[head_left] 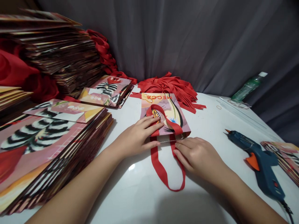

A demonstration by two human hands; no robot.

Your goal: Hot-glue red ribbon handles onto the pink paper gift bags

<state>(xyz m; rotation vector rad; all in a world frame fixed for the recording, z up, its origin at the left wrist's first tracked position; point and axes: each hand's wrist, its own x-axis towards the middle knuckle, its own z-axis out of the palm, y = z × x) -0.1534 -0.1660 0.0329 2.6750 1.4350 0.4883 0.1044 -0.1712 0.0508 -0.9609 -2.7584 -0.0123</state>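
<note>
Paper bag (164,113): lies flat, folded, near the middle of the white table (130,186), its mouth edge turned toward the person, printed side up
Red handle (167,174): a ribbon loop that runs out from the bag's mouth edge toward the near edge of the table; a second red loop (163,116) lies back over the printed face
Left hand (137,137): palm down on the bag's near left corner, fingers held together and stretched flat, pressing on the spot where the ribbon end meets the paper; thumb on the table just below the edge
Right hand (198,154): palm down at the bag's near right corner, fingers close together, tips touching the mouth edge by the other ribbon end
Handling: the bag looks light and thin, stiff enough to keep a crease but easy to dent; the ribbon is soft and limp; the firmest hold seems to be the folded mouth edge, pressed flat
Glue gun (259,161): blue with an orange trigger, lying near the table's right edge, apart from both hands
Ribbon pile (173,85): red strips just behind the bag
Bag stacks (46,149): tall piles of flat bags along the left edge
Bottle (249,87): green, toward the far right corner
</note>
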